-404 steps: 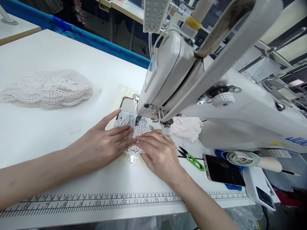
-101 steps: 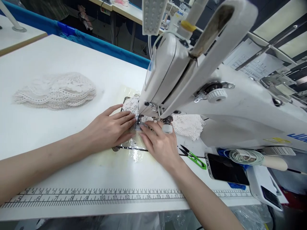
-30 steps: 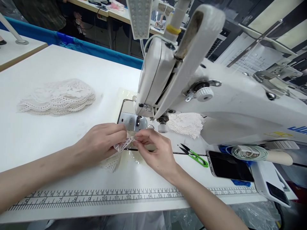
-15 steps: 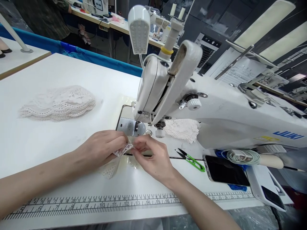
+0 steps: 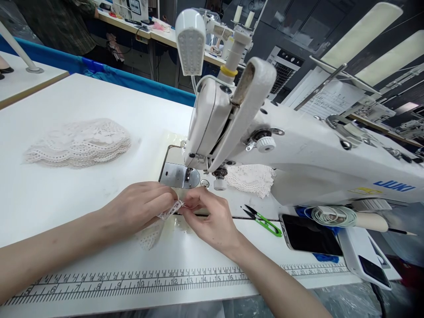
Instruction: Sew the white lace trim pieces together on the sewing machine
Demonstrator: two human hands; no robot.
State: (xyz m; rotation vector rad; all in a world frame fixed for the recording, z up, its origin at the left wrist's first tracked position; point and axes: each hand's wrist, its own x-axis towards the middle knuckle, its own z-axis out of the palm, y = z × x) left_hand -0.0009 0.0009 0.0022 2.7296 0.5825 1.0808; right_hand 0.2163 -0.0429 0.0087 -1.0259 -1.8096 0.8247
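A small piece of white eyelet lace (image 5: 150,235) is held between my two hands, just in front of the sewing machine's needle plate (image 5: 174,176). My left hand (image 5: 145,205) is closed on it, and the lower part droops below the fingers onto the table. My right hand (image 5: 208,216) pinches the lace's corner between thumb and fingers. Above and behind the hands stands the white sewing machine (image 5: 232,115), its presser foot over the plate. Part of the lace is hidden under the left fingers.
A stack of lace pieces (image 5: 79,143) lies on the left; more lace (image 5: 251,179) sits under the machine arm. Green thread snips (image 5: 265,222), a phone (image 5: 311,234) and a white device (image 5: 364,258) are at right. A printed ruler (image 5: 139,283) runs along the front edge. A person (image 5: 53,26) is behind.
My hands stay almost in the same place, the lace strip turning slightly between the fingers. The whole view has shifted a little.
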